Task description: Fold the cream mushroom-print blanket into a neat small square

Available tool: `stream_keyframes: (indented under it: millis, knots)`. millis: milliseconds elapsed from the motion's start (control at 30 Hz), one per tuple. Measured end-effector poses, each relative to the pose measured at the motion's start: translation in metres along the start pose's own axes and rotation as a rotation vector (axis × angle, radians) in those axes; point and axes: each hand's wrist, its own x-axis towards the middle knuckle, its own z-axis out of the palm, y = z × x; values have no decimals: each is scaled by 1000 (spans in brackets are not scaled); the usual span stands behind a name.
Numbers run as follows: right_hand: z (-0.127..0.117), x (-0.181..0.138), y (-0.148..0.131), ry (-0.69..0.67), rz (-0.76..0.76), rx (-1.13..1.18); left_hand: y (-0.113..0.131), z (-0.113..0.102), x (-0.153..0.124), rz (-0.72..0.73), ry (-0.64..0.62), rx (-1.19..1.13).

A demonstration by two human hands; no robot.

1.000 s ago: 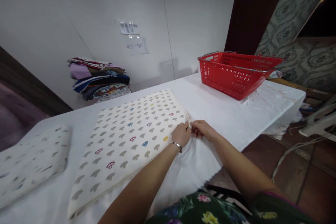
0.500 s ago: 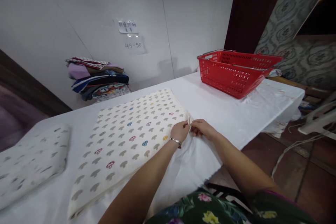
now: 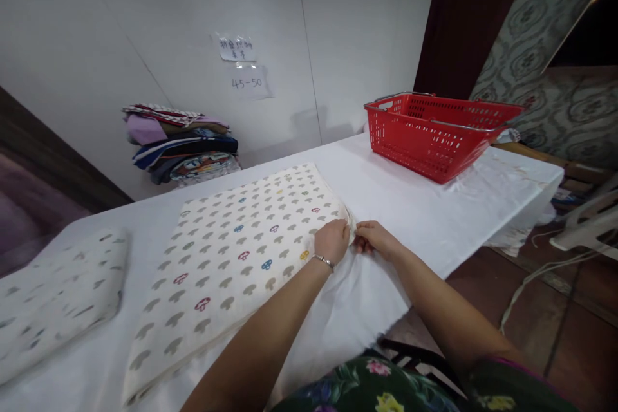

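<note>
Cream mushroom-print cloth (image 3: pixel 246 254), folded flat, bunches between left hand (image 3: pixel 332 240) and right hand (image 3: pixel 374 238), both pinching it

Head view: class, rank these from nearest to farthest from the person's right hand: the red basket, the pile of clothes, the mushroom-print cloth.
1. Mushroom-print cloth: its right edge is at the right hand's fingertips.
2. Red basket: beyond the hand and to its right, on the table.
3. Pile of clothes: well off to the left, by the wall.
</note>
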Motion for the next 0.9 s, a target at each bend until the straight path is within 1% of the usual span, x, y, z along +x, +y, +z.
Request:
stream_keyframes:
  millis: [100,167,300,400,533,667,800,900]
  knots:
    - [1,-2,-2,-2,6,13,5,4,-2,125,-52,171]
    - [1,-4,-3,-12,-6,11,8,5,-3,151,-59,204]
    - [2,-8,-5,-43,-46,41,9,1,-5,133,-48,131]
    - [3,-8,-5,-51,-50,56,6,-2,-7,106,-54,58]
    - [4,-4,-1,-38,-63,13,3,2,-11,70,-36,-13]
    - [4,0,4,-19,-77,8,1,6,-17,90,-35,-59]
    - [6,-3,3,52,-60,-31,-2,8,-25,121,-16,95]
    - [8,-5,-1,102,-22,-150,-3,10,-29,146,-47,198]
